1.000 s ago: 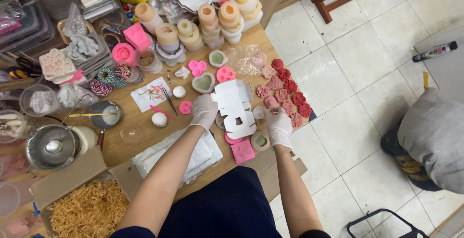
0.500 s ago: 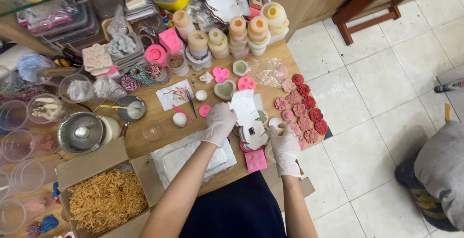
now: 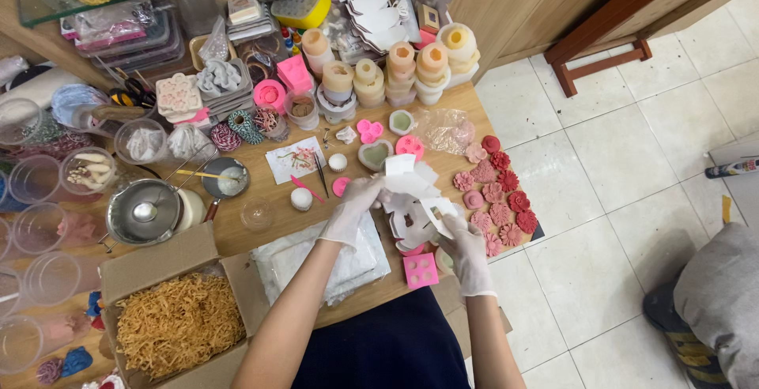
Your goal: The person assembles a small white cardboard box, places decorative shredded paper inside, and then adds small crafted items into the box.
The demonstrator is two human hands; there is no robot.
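White-gloved, the left hand (image 3: 353,209) and right hand (image 3: 465,248) each pinch an edge of a white folded paper box (image 3: 413,203), held just above the wooden table (image 3: 269,235). Rose-coloured flower pieces (image 3: 498,195) lie just beside it on the right; a pink mould (image 3: 420,270) sits just below it.

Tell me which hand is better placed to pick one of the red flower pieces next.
The right hand, probably. It holds the white paper box on the side next to the red flower pieces, while the left hand grips the far side.
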